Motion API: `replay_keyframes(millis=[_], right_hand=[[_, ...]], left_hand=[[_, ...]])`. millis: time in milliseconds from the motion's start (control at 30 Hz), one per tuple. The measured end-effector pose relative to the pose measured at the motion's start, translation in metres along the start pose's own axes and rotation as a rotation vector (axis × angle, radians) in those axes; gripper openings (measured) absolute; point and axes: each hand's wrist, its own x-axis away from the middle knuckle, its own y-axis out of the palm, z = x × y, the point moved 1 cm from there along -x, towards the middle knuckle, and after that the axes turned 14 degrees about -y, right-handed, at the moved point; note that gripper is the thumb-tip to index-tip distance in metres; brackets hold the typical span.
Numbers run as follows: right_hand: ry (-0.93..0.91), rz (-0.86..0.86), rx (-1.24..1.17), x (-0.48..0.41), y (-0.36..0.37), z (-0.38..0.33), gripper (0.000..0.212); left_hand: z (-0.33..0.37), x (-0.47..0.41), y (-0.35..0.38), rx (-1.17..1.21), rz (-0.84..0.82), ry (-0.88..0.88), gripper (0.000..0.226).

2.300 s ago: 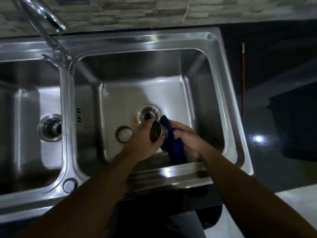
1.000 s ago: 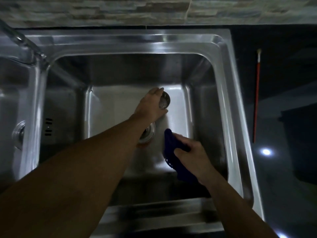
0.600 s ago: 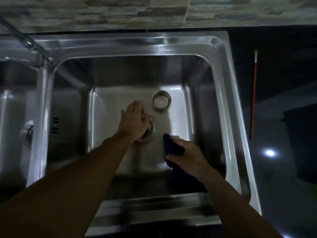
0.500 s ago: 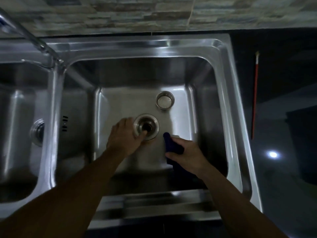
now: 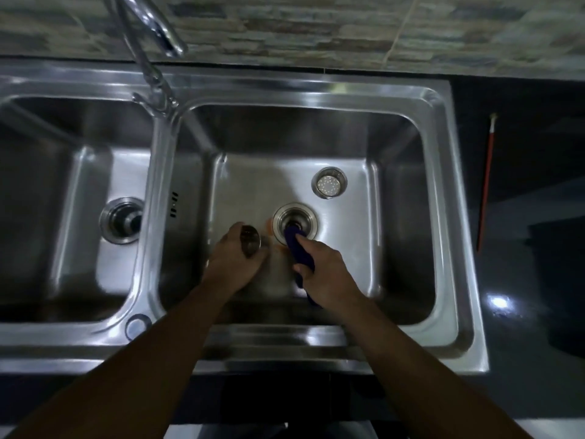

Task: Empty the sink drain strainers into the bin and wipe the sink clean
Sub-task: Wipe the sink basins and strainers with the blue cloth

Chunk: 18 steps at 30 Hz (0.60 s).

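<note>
Head view, done: strainer basket (image 5: 329, 186) lies out near right basin's (image 5: 411, 217) back edge.
Grips: left hand (image 5: 234, 264) clasps second strainer (image 5: 250, 241); right hand (image 5: 326, 274) clutches blue cloth (image 5: 297, 248), wiping drain rim (image 5: 295, 222).
Left: orange stain (image 5: 269, 231), remaining wiping, likely.

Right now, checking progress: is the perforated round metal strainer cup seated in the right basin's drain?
No, the perforated round metal strainer cup stands loose on the basin floor behind the open drain, where the dark blue cloth presses.
</note>
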Motion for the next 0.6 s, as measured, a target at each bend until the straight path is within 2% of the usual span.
replay_keyframes(millis=[67,167,267,333,433,600], right_hand=[[-0.028,0.023,0.023,0.001,0.004,-0.018,0.063],[-0.172,0.096,-0.003,0.003,0.008,-0.05,0.066],[-0.346,0.134,0.042,0.004,0.007,-0.077,0.069],[-0.401,0.203,0.081,0.0,0.003,-0.084,0.069],[-0.407,0.281,0.11,0.002,0.003,-0.087,0.073],[-0.484,0.274,0.164,0.017,0.016,-0.083,0.074]], left_hand=[[0.009,0.007,-0.012,0.206,-0.089,-0.04,0.053],[0.025,0.019,-0.027,0.67,-0.35,-0.152,0.029],[0.038,0.032,-0.045,1.038,-0.595,-0.21,0.033],[0.041,0.035,-0.053,1.061,-0.655,-0.187,0.038],[0.042,0.034,-0.061,1.053,-0.675,-0.11,0.033],[0.036,0.026,-0.071,0.995,-0.714,-0.086,0.03]])
